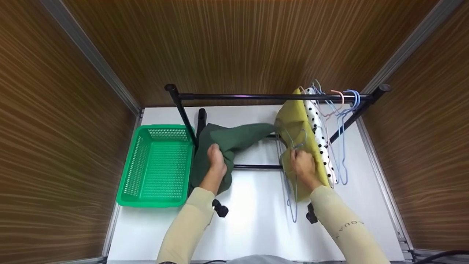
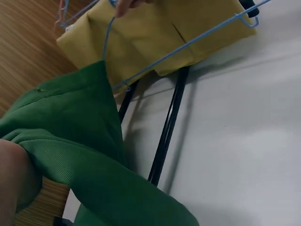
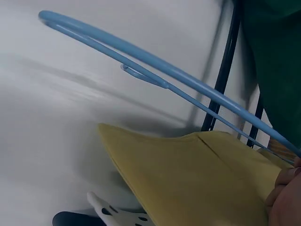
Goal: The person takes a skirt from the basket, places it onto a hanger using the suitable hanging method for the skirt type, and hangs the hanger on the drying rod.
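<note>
My left hand (image 1: 217, 161) grips a dark green garment (image 1: 243, 137), bunched at the hand, with one end stretching right toward the rack. In the left wrist view, part of the green cloth (image 2: 70, 113) spreads out beside the hand. A light blue wire hanger (image 1: 296, 198) is held near its hook by my right hand (image 1: 304, 163). Its lower end slants across the right wrist view, where no cloth lies on the hanger (image 3: 188, 83). Just behind that hand hangs a mustard-yellow garment (image 1: 291, 113) on the rack.
A black rack (image 1: 234, 97) spans the white table (image 1: 253, 234). At its right end hang a white cloth with black dots (image 1: 318, 128) and several pink and blue hangers (image 1: 344, 146). A green basket (image 1: 165, 168) stands left. Wood-grain walls (image 1: 234, 47) enclose the table.
</note>
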Tool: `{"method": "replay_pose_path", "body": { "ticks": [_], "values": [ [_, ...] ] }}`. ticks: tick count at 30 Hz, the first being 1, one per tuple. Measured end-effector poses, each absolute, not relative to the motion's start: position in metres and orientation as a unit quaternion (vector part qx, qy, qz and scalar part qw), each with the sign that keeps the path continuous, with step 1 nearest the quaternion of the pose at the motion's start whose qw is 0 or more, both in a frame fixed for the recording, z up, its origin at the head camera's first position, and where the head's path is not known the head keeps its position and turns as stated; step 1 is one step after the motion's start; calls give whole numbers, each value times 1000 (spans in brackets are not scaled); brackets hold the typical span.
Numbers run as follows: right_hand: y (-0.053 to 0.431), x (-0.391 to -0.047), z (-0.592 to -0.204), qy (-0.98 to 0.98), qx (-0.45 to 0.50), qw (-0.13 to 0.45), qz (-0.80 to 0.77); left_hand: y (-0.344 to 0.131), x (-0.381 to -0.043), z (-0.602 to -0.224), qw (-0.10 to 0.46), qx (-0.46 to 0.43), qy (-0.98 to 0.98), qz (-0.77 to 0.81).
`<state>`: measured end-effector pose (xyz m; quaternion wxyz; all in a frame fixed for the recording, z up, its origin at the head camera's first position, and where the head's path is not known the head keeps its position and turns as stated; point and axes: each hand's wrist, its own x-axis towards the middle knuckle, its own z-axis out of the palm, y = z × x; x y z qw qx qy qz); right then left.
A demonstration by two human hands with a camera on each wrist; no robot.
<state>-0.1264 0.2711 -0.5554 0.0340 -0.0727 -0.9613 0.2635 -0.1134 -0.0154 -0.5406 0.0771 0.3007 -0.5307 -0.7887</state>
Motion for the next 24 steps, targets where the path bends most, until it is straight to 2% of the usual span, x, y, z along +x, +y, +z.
{"method": "replay_pose_path", "body": {
  "ticks": [5, 8, 13, 17, 22, 24],
  "values": [
    [260, -127, -554, -955, -60, 25, 289, 2, -100, -552, -31, 236, -629, -741],
    [254, -128, -556, -952, -61, 30, 299, 15, -91, -558, -64, 172, -675, -715],
    [251, -127, -558, -944, -73, 37, 319, 27, -82, -563, -70, 54, -719, -689],
    [246, -125, -558, -942, -47, 26, 330, 31, -81, -566, -62, -26, -753, -655],
    [233, -125, -555, -939, -30, 17, 341, 43, -77, -567, -61, -84, -789, -606],
    [228, -127, -555, -935, -37, 18, 352, 51, -73, -573, -83, -119, -819, -556]
  ]
}}
